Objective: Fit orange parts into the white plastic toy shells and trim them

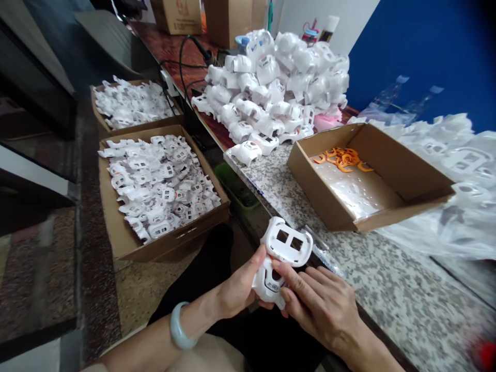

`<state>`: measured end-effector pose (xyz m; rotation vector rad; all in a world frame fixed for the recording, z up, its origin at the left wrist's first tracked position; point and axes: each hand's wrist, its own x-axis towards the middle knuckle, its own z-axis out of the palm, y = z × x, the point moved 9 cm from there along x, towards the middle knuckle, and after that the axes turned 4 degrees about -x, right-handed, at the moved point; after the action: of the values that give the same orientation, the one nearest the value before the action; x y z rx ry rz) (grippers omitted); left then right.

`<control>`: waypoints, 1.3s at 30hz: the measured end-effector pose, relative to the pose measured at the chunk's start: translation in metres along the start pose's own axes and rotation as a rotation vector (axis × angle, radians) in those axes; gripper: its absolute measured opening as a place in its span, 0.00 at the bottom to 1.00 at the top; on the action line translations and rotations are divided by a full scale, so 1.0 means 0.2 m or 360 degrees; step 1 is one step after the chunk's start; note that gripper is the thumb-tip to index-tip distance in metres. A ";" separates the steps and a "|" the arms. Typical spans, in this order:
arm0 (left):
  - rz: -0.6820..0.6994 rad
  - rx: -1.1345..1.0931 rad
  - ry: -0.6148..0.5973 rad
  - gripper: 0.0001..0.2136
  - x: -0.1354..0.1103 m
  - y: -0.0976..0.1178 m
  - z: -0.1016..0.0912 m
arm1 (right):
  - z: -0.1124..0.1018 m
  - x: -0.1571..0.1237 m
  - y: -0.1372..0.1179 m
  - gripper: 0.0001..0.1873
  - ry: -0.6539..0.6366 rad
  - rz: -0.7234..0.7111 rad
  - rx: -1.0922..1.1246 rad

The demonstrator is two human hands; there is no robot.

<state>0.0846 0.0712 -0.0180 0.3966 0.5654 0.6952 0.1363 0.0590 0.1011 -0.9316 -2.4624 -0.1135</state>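
- The left hand [238, 284] and right hand [320, 307] are together, both clamped on a white plastic casing [282, 245] held between them over the lap.
- A pale bangle [180, 326] circles the left wrist.
- Ahead of the left hand, a cardboard tray [174, 247] holds many white casings.
- Ahead of the right hand, a cardboard box [321, 192] on a stone counter [387, 279] holds orange plastic pieces [341, 159].
- Farther ahead, a large heap of casings [271, 88] sits between them.
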 end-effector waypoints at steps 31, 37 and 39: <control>0.0203 -0.0085 -0.0215 0.24 -0.02 0.13 0.02 | -0.03 -0.01 0.01 0.20 -0.0049 0.0043 0.0135; 0.0180 -0.0291 -0.0318 0.38 -0.02 0.13 0.07 | -0.02 -0.01 -0.01 0.20 -0.0056 0.0007 0.0087; 0.0175 -0.0284 -0.0285 0.41 -0.01 0.12 0.08 | -0.02 -0.01 -0.02 0.20 -0.0068 -0.0023 0.0050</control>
<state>0.0805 0.0852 0.0074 0.3210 0.3108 0.8003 0.1355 0.0542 0.1036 -0.9118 -2.5032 -0.0598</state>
